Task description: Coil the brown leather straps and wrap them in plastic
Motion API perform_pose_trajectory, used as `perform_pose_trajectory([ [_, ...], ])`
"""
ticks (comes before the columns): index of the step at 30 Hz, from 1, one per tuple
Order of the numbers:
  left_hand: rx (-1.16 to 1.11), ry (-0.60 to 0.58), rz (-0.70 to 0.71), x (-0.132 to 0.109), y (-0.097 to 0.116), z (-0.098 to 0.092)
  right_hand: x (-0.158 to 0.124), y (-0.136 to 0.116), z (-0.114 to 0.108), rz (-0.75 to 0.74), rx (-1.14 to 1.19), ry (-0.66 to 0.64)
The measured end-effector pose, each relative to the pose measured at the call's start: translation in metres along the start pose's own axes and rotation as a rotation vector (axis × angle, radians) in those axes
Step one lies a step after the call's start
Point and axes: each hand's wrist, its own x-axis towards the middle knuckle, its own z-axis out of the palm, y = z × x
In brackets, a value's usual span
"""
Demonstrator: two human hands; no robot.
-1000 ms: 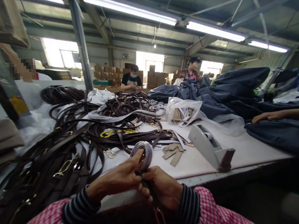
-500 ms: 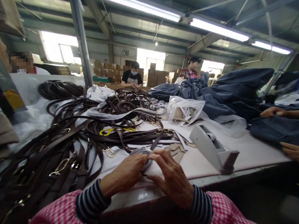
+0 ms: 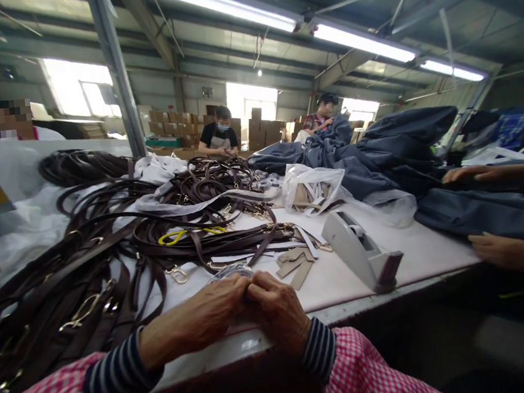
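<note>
Gripping a grey roll [image 3: 232,271] with both hands, left hand [image 3: 204,316] and right hand [image 3: 277,309] curled tight around it, knuckles touching, right at the near edge of the table [image 3: 416,256]. Straps [image 3: 109,248] piled far left, dispenser [image 3: 360,255] off to the right.

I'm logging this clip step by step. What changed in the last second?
The grey wrapped coil, held up on edge a second ago, came down to the table. The left hand and right hand now close together over it, hiding most of it. The co-worker's hand came further into view by the navy cloth. The strap pile and tape dispenser stayed put.
</note>
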Motion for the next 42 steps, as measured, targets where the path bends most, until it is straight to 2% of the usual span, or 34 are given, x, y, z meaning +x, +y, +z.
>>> perform_pose_trajectory([
  [3,0.133,0.088,0.004,-0.005,0.003,0.001,0.001,0.0,-0.001,-0.007,-0.023,-0.014],
  [8,0.51,0.072,-0.093,-0.002,0.009,-0.012,0.003,0.0,-0.002,0.021,-0.045,-0.055],
  [11,0.44,0.022,-0.082,0.003,0.001,-0.02,0.005,0.0,-0.005,0.049,-0.026,-0.091],
  [14,0.311,-0.041,0.007,0.014,-0.01,-0.024,0.009,-0.003,-0.011,0.078,0.047,-0.117],
  [17,0.264,-0.05,0.065,0.023,-0.018,-0.024,0.013,-0.004,-0.017,0.122,0.083,-0.178],
  [20,0.209,-0.038,0.08,0.018,-0.024,-0.021,0.017,-0.002,-0.016,0.135,-0.007,-0.253],
  [25,-0.002,0.116,0.014,-0.012,-0.028,-0.012,0.019,0.007,-0.008,0.056,-0.066,-0.25],
  [30,0.263,0.143,-0.068,-0.015,-0.023,0.009,0.019,0.007,-0.007,0.061,-0.04,-0.254],
  [33,0.368,0.15,-0.057,-0.011,-0.023,0.023,0.017,0.005,-0.011,0.078,-0.001,-0.254],
  [37,0.4,0.239,-0.047,-0.016,-0.028,0.034,0.013,0.017,-0.038,0.057,0.155,-0.241],
  [42,0.243,0.295,-0.067,-0.02,-0.025,0.026,-0.002,0.07,-0.1,0.363,-0.124,-0.11],
])
